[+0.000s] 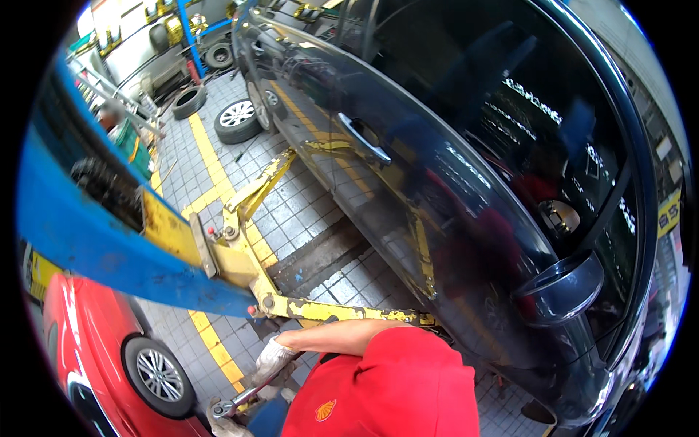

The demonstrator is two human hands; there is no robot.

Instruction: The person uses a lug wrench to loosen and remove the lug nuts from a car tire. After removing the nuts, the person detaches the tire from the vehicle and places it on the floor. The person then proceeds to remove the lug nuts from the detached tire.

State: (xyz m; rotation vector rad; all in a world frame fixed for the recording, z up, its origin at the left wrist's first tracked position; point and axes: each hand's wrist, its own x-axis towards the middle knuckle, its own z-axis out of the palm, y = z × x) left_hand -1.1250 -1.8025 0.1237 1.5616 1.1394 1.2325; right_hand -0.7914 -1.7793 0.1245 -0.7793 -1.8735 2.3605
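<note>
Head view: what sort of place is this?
Most likely a car repair workshop: a blue lift post with yellow arms reaching toward a dark car, a detached wheel on the floor, and a loose tyre beyond.

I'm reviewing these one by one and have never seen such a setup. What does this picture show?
No robot here: a person wearing red works with two gloved hands. A head-worn fisheye camera looks down, so straight edges bend. The right hand grips a ratchet by its handle; the left hand is at its other end, its grip unclear. Around them are a blue-and-yellow lift, a dark car and a red car. A loose wheel and a tyre rest on the tiled floor.
</note>
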